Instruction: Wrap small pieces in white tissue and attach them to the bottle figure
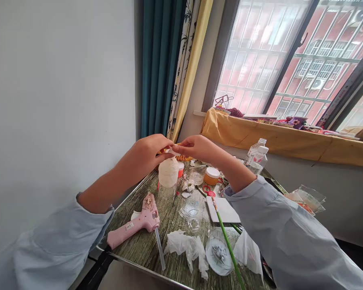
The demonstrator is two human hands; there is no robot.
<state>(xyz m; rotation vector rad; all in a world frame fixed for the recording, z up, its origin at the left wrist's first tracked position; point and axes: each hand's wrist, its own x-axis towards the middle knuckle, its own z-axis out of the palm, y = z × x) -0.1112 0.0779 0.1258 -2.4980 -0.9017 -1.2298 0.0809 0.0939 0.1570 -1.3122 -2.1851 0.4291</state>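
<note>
My left hand [145,155] and my right hand [196,148] are raised above the table [172,257] and meet fingertip to fingertip. Both pinch a small pale piece with orange at its edge [173,151], held between them. Most of that piece is hidden by the fingers. Just below the hands stands a clear jar with a white mesh-covered lump on top [168,175]. A pink glue gun [136,225] lies on the table near my left forearm.
On the table lie crumpled clear plastic [189,247], a green stick [228,243], a white card [225,210], a round clear lid [218,253], an orange jar with a white cap [212,175], red scissors [208,190] and a plastic bottle [255,157]. Curtains [169,68] and a cluttered windowsill [287,139] lie behind.
</note>
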